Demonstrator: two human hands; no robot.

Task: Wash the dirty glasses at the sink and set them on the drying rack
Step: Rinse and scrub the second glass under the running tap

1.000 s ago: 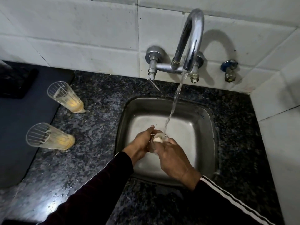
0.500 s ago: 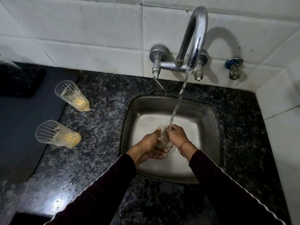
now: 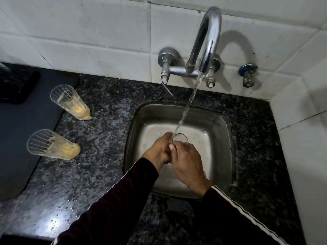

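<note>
Turned rim-up now, glass [image 3: 180,138] in both hands' [image 3: 160,151] [image 3: 186,164] closed grip; faucet [image 3: 206,43] above.

A home kitchen is showing itself here: a steel sink [image 3: 178,114] sitting in a speckled granite counter [image 3: 99,138], a tap [image 3: 205,41] running (wall-mounted) against white tiles [image 3: 88,32].

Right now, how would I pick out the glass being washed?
Find the steel sink under the running tap. The glass is over it, held between the left hand and right hand. Unlike the two glasses on the counter, it shows no yellow dregs.
</note>
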